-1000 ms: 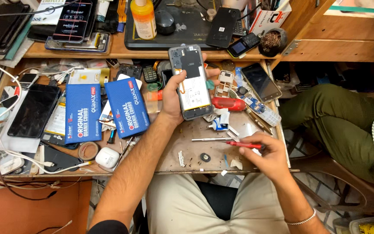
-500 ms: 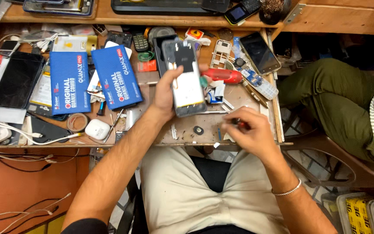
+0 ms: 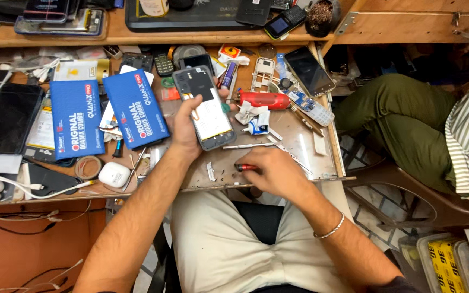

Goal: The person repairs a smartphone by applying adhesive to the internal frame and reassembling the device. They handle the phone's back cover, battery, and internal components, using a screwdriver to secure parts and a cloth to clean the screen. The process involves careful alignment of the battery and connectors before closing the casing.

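Holding the opened phone (image 3: 204,108) in my left hand (image 3: 183,130), I had my fingers wrapped round its lower left edge and my thumb on its face, back cover off, the pale battery facing up, the phone raised a little over the worktop (image 3: 299,142). My right hand (image 3: 272,172) was closed loosely over a small red-handled screwdriver (image 3: 245,167), resting low on the metal sheet just below the phone. To do this well, I judged I needed the phone steady and level, and the driver pinched nearer its tip before I brought it up. Tweezers (image 3: 248,145) lay between my hands; tiny screws (image 3: 211,171) were scattered nearby. Further out lay two blue boxes (image 3: 104,114) and a red tool (image 3: 261,100).
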